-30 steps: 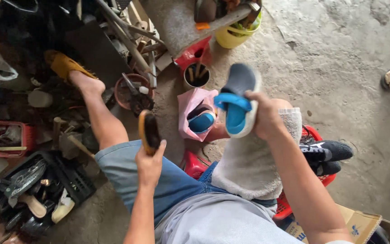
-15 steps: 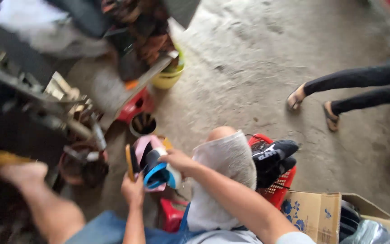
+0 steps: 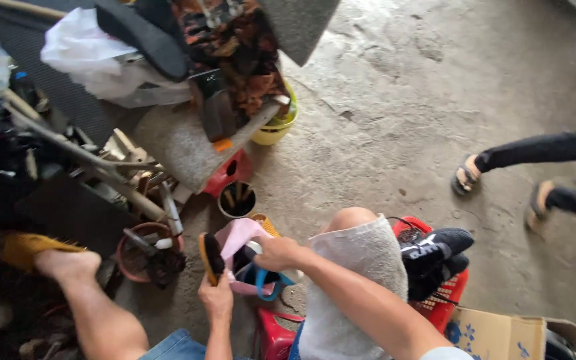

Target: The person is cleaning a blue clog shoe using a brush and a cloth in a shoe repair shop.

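My left hand [image 3: 216,298] grips a shoe brush [image 3: 211,257] with a yellow back and dark bristles, held upright. My right hand [image 3: 276,253] holds a blue and grey sandal [image 3: 266,279] low, just beside the brush and over a pink container [image 3: 236,239]. A grey-white towel [image 3: 358,280] drapes over my right knee. My bare left foot [image 3: 68,265] rests in a yellow slipper [image 3: 23,248] on the left.
A red basket [image 3: 443,303] with black sneakers [image 3: 435,257] stands right of my knee. A cardboard box [image 3: 509,337] sits at bottom right. Tools, a brown pot [image 3: 143,253], a tin [image 3: 237,200], and a yellow bowl [image 3: 275,130] crowd the left. Another person's sandalled feet [image 3: 468,175] stand at right.
My right hand has lowered the sandal from chest height down beside the brush. The view swung right, and another person's legs came into view.
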